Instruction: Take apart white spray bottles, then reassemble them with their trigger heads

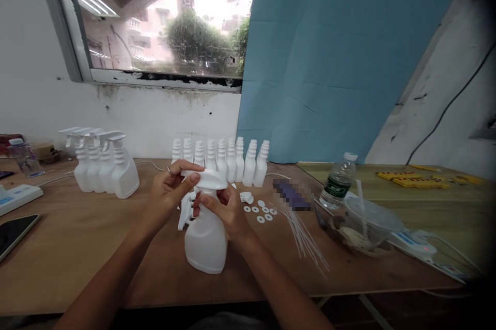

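A white spray bottle (206, 248) stands on the table in front of me, its white spray head (212, 180) on top. My left hand (174, 185) is closed on the nozzle end of that head, thumb and fingers pinching it. Around the neck, just below the head, my right hand (228, 211) is wrapped with its thumb in front. Close behind the left of the bottle lie loose white trigger parts (186, 211), partly hidden by my hands. To the right are several white ring washers (261, 219) and a small white fitting (247, 197).
Several headless white bottles (251, 163) line the back, and several with spray heads (126, 172) stand left. Thin white tubes (304, 237) lie right, near a water bottle (339, 185) and a plastic bowl (372, 216). A phone (15, 232) and power strip (19, 197) sit far left.
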`<state>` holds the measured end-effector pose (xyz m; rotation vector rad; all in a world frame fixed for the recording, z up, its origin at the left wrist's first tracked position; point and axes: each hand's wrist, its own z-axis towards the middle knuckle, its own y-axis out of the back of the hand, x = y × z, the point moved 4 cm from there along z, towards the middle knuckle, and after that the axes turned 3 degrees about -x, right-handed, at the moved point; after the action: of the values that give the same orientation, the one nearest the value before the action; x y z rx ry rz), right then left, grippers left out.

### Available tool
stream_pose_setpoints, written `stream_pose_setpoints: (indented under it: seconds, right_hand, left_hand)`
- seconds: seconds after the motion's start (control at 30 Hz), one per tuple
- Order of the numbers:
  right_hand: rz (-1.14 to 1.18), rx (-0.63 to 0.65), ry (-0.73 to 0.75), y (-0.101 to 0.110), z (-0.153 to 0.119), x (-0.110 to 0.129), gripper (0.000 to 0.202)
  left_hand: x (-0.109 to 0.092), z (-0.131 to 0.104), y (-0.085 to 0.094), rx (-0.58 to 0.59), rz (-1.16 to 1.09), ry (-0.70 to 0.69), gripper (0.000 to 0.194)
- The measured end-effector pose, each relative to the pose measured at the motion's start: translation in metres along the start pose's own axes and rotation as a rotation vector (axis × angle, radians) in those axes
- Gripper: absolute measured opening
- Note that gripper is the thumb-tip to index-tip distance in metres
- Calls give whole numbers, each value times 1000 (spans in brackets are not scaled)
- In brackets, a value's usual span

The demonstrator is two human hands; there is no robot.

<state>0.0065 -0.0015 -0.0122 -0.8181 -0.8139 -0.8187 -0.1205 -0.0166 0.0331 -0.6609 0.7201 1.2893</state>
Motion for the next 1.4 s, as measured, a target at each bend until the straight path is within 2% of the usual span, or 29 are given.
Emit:
stream_pose_setpoints:
  seconds: [0.1,0.23,0.33,0.4,0.5,0.57,0.67,0.83,0.9,0.97,1.03,1.1,1.17,1.2,1.27,1.33,1.4]
  right_hand:
    - [-35,-14,8,-1,1,4,37]
    - [5,123,-112,-4,3,8,40]
    - [-32,239,-192,-6,6,12,35]
    - [-67,288,-230,-7,8,12,34]
    - [-66,290,-245,-7,8,11,33]
    - [-72,270,-231,-7,7,11,33]
    - [-100,307,-259,-10,3,11,37]
    - [-202,335,-212,-22,-1,11,31]
    - [-280,381,-156,-26,-6,10,50]
    - [-366,405,-121,-22,-13,5,80]
    - [-420,374,-134,-9,-21,-3,91]
    - [-431,278,-173,15,-29,-12,80]
    - [-464,127,-184,48,-34,-20,65]
    - [-511,49,-174,67,-35,-23,59]
    - [-644,-99,-123,104,-34,-27,50]
    - [-849,-188,-79,139,-31,-28,40]
    - [-1104,-219,-52,166,-29,-28,29]
  left_hand:
    - [2,-1,0,-32,10,33,14]
    - [13,-5,7,-93,7,4,39]
    - [34,-20,23,-223,46,-52,50]
    - [54,-38,32,-257,77,8,45]
    - [82,-73,34,-104,143,201,38]
    - [91,-94,32,18,242,277,41]
    - [90,-111,33,53,424,270,46]
    - [76,-115,42,67,601,181,36]
    - [73,-125,56,65,695,179,36]
    - [71,-137,84,-4,829,185,38]
    - [69,-146,120,-139,978,169,46]
    - [67,-146,158,-344,1169,175,56]
    - [69,-134,183,-351,1370,240,54]
    - [66,-123,189,-363,1471,186,51]
    - [61,-98,191,-363,1671,44,44]
    - [59,-72,183,-322,1797,-61,39]
    - [63,-49,175,-255,1840,-86,37]
